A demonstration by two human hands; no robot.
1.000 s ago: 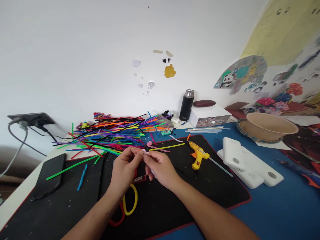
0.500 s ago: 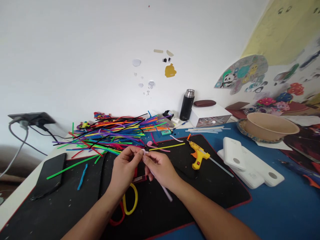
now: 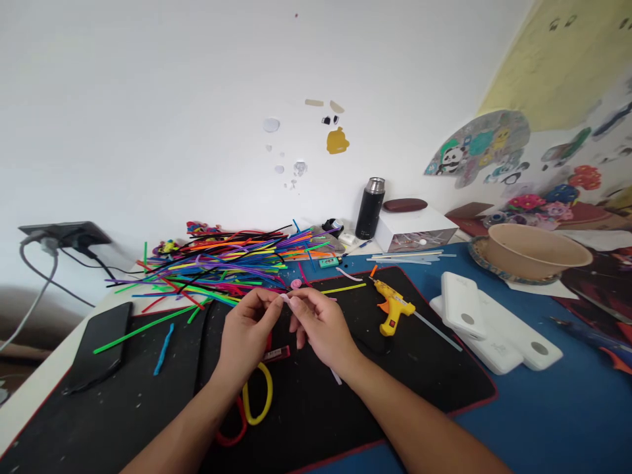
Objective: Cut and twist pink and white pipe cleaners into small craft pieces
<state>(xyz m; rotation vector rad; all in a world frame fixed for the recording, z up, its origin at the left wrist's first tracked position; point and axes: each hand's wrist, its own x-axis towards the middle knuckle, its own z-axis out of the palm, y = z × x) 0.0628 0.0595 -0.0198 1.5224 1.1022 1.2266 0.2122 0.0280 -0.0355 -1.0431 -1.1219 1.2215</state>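
Observation:
Between the fingertips of both hands is a pale pink pipe cleaner [image 3: 285, 298]. My left hand [image 3: 249, 329] is closed, its thumb and forefinger pinching one end. My right hand [image 3: 320, 326] is closed on the same strip, whose tail shows below the palm. Just beyond the fingers lies a pink pipe-cleaner spiral [image 3: 296, 284], partly hidden by the right hand. Scissors [image 3: 258, 395] with red and yellow handles rest under the left wrist. A small red packet [image 3: 276, 354] sits beneath the hands on the black mat [image 3: 419, 382].
A heap of coloured pipe cleaners [image 3: 222, 260] spreads along the back left. To the right are a yellow glue gun [image 3: 392, 306], white power banks [image 3: 464, 306] and a beige bowl [image 3: 538, 250]. A black thermos [image 3: 370, 207] stands at the wall. A phone [image 3: 103, 342] lies left.
The right hand has turned and shifted slightly, now covering more of the strip near the spiral. Less of the pink pipe cleaner's tail shows below it.

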